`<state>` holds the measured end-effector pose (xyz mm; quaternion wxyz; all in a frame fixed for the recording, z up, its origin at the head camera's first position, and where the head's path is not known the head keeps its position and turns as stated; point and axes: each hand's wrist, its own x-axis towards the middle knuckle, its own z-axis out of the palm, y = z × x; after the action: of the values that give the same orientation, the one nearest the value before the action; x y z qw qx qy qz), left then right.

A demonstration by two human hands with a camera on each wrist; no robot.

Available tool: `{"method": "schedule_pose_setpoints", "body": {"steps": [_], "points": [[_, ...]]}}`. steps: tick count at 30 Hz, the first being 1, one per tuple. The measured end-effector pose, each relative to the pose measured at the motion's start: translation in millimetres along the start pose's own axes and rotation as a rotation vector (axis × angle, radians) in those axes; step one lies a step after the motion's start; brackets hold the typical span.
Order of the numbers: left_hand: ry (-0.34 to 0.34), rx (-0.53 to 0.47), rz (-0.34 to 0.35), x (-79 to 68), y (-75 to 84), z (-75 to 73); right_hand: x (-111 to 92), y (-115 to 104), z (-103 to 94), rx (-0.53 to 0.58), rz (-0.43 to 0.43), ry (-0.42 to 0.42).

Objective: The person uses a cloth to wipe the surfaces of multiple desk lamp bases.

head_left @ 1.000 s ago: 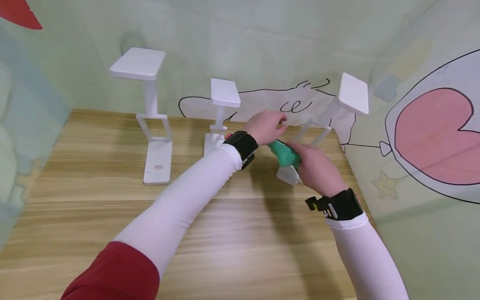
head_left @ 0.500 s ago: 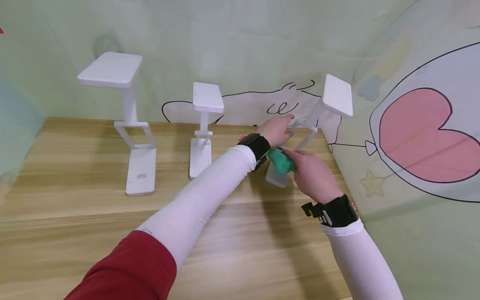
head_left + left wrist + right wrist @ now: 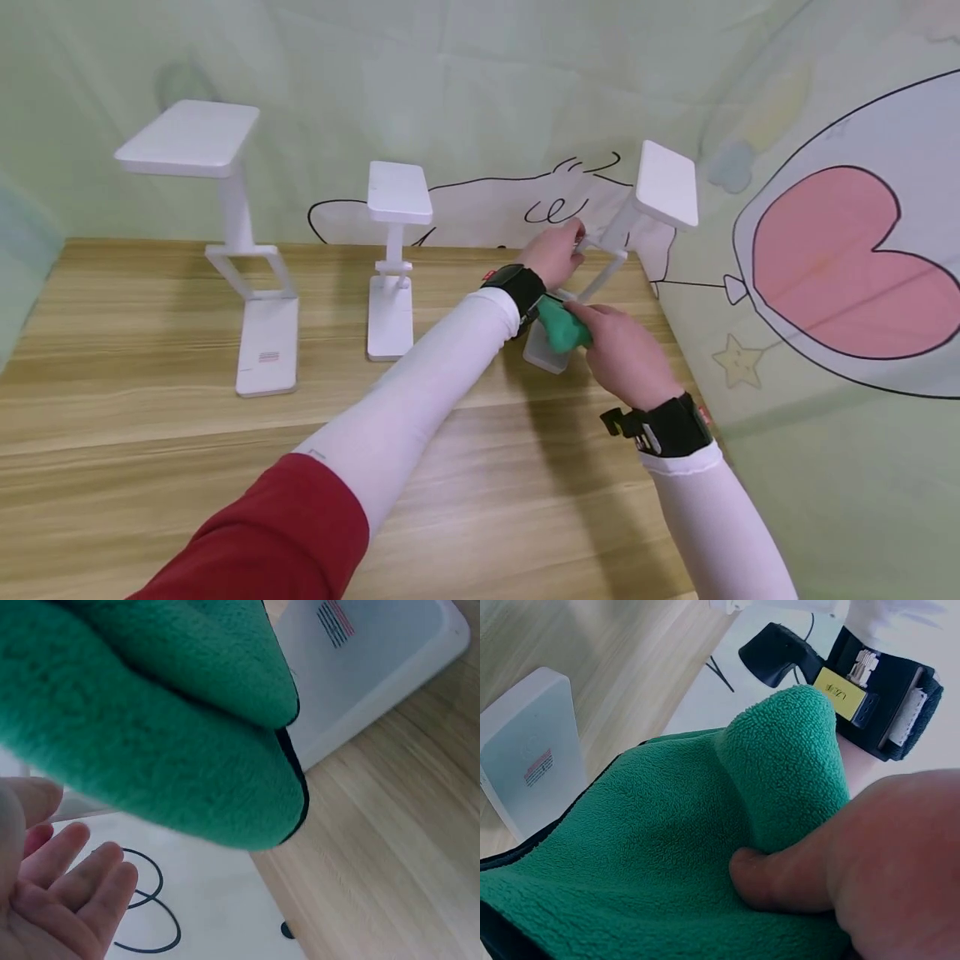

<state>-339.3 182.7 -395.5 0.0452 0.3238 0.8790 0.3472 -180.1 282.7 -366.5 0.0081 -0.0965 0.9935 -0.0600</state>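
My right hand [image 3: 626, 354] grips a bunched green cloth [image 3: 562, 325] beside the right white desk lamp [image 3: 667, 183]. In the right wrist view the thumb presses into the fluffy cloth [image 3: 660, 817], which has a dark edging. My left hand [image 3: 553, 254] is at that lamp's folding arm, thumb and fingers pinching it near the hinge. The left wrist view shows the curled fingers [image 3: 75, 885] partly behind the cloth, so the contact is partly hidden. The lamp's base [image 3: 546, 350] stands on the table, partly covered by the cloth and left wrist.
A tall white desk lamp [image 3: 232, 208] stands at the left, and a smaller one [image 3: 396, 250] in the middle. All are on a wood-grain table [image 3: 150, 450]. A printed fabric backdrop [image 3: 315, 92] rises behind and along the right side.
My left hand has moved right to the right lamp's folding arm. The green cloth has shifted slightly down in the right hand. The view has turned a little to the right.
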Motion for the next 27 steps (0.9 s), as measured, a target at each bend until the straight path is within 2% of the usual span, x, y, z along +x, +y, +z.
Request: {"method": "schedule_pose_setpoints", "body": {"steps": [10,16,23,27], "points": [[0.066,-0.074,-0.011,1.3,-10.4,1.6,9,-1,0.1,0.002,-0.056,0.000],[0.081,-0.039,0.003,3.4,-20.0,3.3,13,-4,0.5,0.016,-0.063,0.009],[0.070,0.024,-0.006,-1.0,-36.9,-8.1,26,-10,5.0,0.008,-0.092,0.057],[0.058,0.019,-0.041,-9.2,-43.3,-16.2,37,-12,16.6,-0.036,-0.169,0.088]]}}
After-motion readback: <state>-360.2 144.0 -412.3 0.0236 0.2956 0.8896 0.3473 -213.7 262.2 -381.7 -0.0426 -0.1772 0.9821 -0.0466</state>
